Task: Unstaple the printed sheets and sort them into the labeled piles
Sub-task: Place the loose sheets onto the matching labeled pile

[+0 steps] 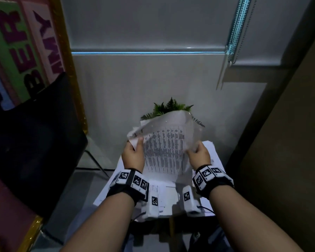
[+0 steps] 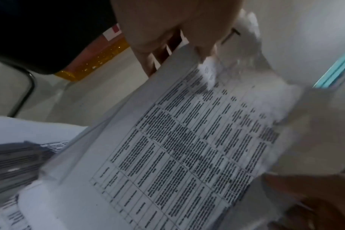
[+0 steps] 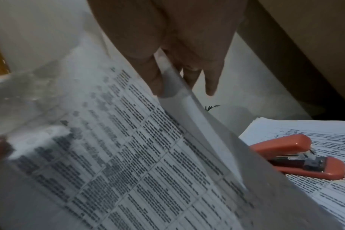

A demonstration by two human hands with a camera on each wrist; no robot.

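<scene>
I hold a set of printed sheets (image 1: 164,153) with dense table text raised above the paper piles. My left hand (image 1: 135,151) pinches its crumpled upper left corner, thumb on top. My right hand (image 1: 196,153) pinches the right edge of the top sheet (image 1: 173,120), which curls up and back from the page below. In the left wrist view my left hand (image 2: 167,31) grips the printed sheets (image 2: 177,155) at the torn, blurred corner. In the right wrist view my right hand (image 3: 167,54) has thumb and fingers either side of the lifted sheet's edge (image 3: 187,109).
Paper piles (image 1: 211,155) cover the small table under my hands. An orange stapler (image 3: 297,157) lies on the right-hand pile (image 3: 325,140). A green plant (image 1: 171,108) stands behind the sheets against the wall. A black chair (image 1: 35,142) stands to the left.
</scene>
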